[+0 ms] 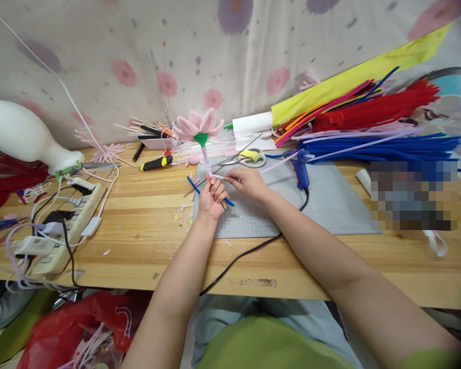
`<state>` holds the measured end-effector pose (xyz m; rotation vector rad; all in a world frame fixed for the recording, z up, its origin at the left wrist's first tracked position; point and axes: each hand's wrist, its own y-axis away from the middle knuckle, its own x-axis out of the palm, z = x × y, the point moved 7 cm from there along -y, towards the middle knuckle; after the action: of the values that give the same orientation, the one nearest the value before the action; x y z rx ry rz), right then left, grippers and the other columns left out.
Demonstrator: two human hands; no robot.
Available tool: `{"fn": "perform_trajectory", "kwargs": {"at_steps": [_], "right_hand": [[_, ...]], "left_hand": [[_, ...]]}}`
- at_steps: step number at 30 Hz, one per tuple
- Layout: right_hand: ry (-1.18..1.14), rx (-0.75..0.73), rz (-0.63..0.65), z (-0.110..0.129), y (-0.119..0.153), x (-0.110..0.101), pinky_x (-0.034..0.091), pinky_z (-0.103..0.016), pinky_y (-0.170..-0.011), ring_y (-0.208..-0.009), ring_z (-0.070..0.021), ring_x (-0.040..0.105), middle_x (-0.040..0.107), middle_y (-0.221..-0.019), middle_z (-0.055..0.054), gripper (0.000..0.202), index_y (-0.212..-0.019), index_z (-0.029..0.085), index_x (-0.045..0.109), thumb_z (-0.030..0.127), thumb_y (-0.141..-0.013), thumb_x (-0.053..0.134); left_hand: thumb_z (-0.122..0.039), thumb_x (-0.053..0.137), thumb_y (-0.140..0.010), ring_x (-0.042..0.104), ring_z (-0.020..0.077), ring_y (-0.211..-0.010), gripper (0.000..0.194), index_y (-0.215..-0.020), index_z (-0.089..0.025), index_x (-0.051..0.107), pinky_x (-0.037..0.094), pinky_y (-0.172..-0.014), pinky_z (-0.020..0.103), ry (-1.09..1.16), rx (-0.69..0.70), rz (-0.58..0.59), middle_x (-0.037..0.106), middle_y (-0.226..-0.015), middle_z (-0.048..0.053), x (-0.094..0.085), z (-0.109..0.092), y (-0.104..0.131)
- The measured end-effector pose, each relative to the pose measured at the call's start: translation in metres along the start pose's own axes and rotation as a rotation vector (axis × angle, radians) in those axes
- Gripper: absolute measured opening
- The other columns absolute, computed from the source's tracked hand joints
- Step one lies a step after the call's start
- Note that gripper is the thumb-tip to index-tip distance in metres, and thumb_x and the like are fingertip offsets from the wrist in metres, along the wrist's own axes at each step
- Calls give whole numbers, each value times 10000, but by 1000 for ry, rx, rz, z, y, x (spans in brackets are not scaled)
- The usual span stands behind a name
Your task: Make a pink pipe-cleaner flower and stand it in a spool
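My left hand point(214, 197) is closed around the stem of a pink pipe-cleaner flower point(195, 124), which stands upright with a green base point(201, 138) under its petals. Lilac pipe cleaner point(205, 155) wraps the upper stem. My right hand point(248, 182) pinches the lilac strand just right of the stem; a long lilac length point(278, 163) runs off behind it to the upper right. A short blue pipe-cleaner piece point(229, 202) shows on both sides of my left hand; whether it is gripped is hidden. Beneath both hands lies a grey cutting mat point(330, 200).
A blue glue gun point(301, 171) rests on the mat, its black cord crossing to the front edge. Scissors point(256, 159) and a utility knife point(155, 163) lie behind. Blue point(384, 148) and red pipe-cleaner bundles point(376, 110) fill the back right. A power strip point(71, 225) sits left.
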<state>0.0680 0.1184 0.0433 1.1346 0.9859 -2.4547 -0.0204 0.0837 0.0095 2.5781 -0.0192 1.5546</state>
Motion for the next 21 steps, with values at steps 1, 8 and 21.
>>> {"fn": "perform_trajectory", "kwargs": {"at_steps": [1, 8, 21], "right_hand": [[-9, 1, -1, -1, 0, 2, 351, -228, -659, -757, -150, 560, 663, -803, -57, 240, -848, 167, 675, 305, -844, 479], [-65, 19, 1, 3, 0, 4, 352, -232, -674, -804, -152, 565, 669, -887, -63, 235, -910, 170, 672, 255, -848, 463], [-24, -95, -1, 15, -3, 1, 377, -339, -867, -932, -200, 517, 643, -962, -74, 234, -966, 166, 648, 192, -789, 497]], "left_hand": [[-321, 304, -920, 96, 43, -352, 355, -603, -165, 349, 134, -295, 121, -1, 6, 0, 156, -459, -69, 2, 1, 2], [-337, 412, -883, 11, 47, -367, 356, -584, -179, 300, 57, -283, 154, -58, 30, -39, 111, -439, -76, 17, 12, 20], [-361, 459, -854, 114, 24, -330, 349, -575, -159, 401, 92, -302, 145, -330, 43, 57, 214, -413, -82, 23, -4, 6]]}}
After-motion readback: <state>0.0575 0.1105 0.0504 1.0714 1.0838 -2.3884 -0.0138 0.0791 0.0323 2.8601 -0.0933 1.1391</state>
